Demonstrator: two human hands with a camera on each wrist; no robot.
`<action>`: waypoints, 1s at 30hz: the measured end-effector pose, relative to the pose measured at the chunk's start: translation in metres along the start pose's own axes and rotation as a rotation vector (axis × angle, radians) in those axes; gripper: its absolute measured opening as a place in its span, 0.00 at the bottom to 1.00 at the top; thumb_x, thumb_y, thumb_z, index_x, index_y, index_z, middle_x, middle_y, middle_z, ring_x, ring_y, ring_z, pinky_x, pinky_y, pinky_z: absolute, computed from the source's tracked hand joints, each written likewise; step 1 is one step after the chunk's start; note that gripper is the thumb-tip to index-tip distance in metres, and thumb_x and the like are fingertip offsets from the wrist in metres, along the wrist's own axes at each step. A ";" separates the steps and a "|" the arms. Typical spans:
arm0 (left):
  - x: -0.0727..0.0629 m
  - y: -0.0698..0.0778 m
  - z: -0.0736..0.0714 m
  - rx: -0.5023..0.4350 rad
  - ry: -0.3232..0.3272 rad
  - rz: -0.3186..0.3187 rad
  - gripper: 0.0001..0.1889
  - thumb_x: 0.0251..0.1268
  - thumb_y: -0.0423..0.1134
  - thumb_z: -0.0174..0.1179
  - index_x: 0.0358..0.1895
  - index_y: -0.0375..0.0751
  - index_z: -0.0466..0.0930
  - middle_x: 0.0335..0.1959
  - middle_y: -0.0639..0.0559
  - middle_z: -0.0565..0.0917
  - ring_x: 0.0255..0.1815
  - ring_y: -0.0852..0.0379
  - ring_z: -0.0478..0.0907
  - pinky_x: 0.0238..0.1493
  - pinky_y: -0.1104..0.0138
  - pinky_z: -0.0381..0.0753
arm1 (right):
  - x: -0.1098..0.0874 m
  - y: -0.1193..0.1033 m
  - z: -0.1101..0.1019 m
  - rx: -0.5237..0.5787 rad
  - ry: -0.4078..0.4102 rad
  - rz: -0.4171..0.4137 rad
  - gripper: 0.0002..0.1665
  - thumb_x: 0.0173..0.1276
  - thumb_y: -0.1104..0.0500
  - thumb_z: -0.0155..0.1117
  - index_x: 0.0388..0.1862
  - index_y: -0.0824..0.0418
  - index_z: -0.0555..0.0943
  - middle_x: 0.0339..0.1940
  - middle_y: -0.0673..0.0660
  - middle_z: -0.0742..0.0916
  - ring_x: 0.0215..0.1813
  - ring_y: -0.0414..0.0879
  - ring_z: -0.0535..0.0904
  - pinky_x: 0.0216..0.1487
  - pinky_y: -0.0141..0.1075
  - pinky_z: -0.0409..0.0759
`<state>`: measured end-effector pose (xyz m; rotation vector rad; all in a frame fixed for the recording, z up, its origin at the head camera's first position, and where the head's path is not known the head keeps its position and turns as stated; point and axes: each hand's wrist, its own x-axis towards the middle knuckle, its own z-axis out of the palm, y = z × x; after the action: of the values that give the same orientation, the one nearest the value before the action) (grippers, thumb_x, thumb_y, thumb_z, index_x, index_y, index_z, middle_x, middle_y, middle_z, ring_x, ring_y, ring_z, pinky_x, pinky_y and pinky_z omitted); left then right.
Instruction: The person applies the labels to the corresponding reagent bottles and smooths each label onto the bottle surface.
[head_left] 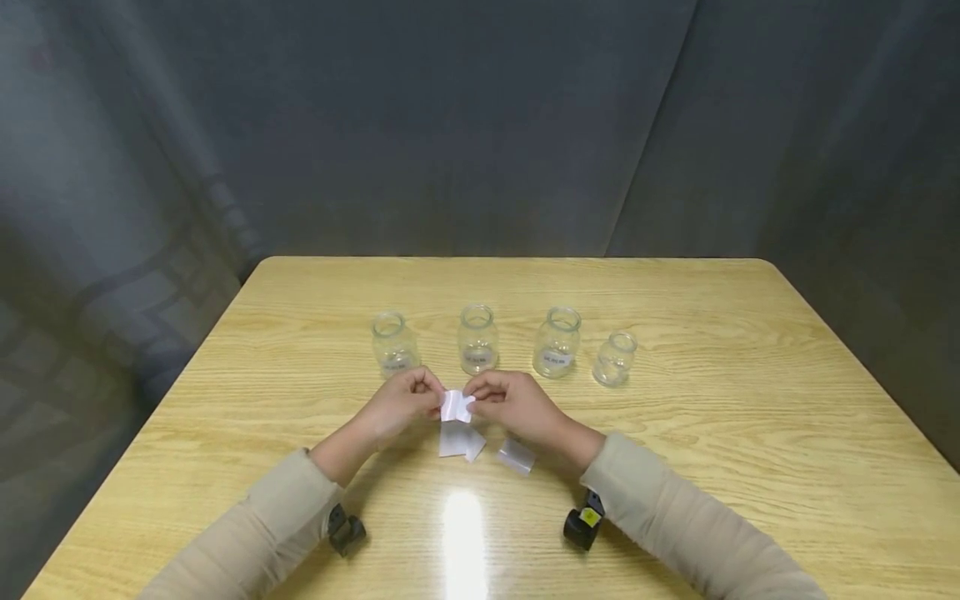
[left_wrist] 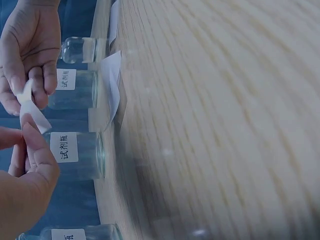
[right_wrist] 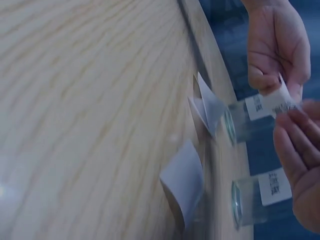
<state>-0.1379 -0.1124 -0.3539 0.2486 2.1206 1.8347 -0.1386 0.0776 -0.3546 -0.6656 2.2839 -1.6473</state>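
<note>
Between both hands is a small white label [head_left: 456, 406], bent and carrying dark print in the right wrist view. My left hand [head_left: 405, 404] pinches its left side between thumb and fingers. My right hand [head_left: 519, 406] pinches the opposite side; both hands stay above the table. Just behind them stand three glass jars with white printed labels: a left jar [head_left: 394, 343], a middle jar [head_left: 478, 340] and a right jar [head_left: 557, 343]. Below the hands lie curled white paper pieces [head_left: 452, 440], with another curled paper piece [head_left: 516, 456] nearer my right wrist.
A smaller glass jar [head_left: 615, 360], with no label visible, ends the row on the right. All stand on a wood-grain table [head_left: 750, 400] before a dark grey curtain [head_left: 450, 125]. Black wrist cameras [head_left: 347, 530] hang beneath both sleeves.
</note>
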 end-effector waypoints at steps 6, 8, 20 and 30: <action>0.002 0.001 0.002 -0.035 -0.004 -0.031 0.07 0.49 0.23 0.53 0.32 0.28 0.67 0.23 0.49 0.72 0.26 0.58 0.70 0.36 0.64 0.75 | -0.002 0.004 -0.007 0.025 -0.071 -0.001 0.11 0.53 0.69 0.61 0.37 0.68 0.76 0.32 0.57 0.82 0.36 0.46 0.78 0.39 0.32 0.76; 0.003 0.000 0.003 -0.037 -0.012 -0.034 0.08 0.49 0.23 0.53 0.34 0.27 0.67 0.24 0.49 0.72 0.26 0.58 0.71 0.36 0.64 0.76 | -0.003 0.006 -0.009 -0.014 -0.056 -0.022 0.08 0.53 0.69 0.61 0.35 0.67 0.77 0.31 0.56 0.82 0.36 0.46 0.78 0.39 0.32 0.76; 0.007 -0.002 0.014 0.000 -0.036 -0.027 0.10 0.49 0.24 0.54 0.36 0.26 0.67 0.25 0.49 0.71 0.27 0.58 0.71 0.37 0.62 0.76 | -0.019 0.016 -0.033 -0.025 0.078 -0.022 0.02 0.57 0.66 0.58 0.29 0.66 0.76 0.40 0.59 0.81 0.45 0.48 0.75 0.47 0.36 0.73; 0.013 0.001 0.027 0.036 -0.131 -0.011 0.09 0.50 0.26 0.53 0.36 0.27 0.68 0.24 0.49 0.72 0.28 0.58 0.71 0.36 0.66 0.76 | -0.026 0.020 -0.046 0.023 0.126 0.002 0.05 0.56 0.74 0.53 0.33 0.71 0.72 0.29 0.59 0.77 0.33 0.48 0.73 0.36 0.42 0.75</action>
<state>-0.1402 -0.0834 -0.3581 0.3551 2.0625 1.7253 -0.1416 0.1336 -0.3597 -0.5692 2.3463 -1.7589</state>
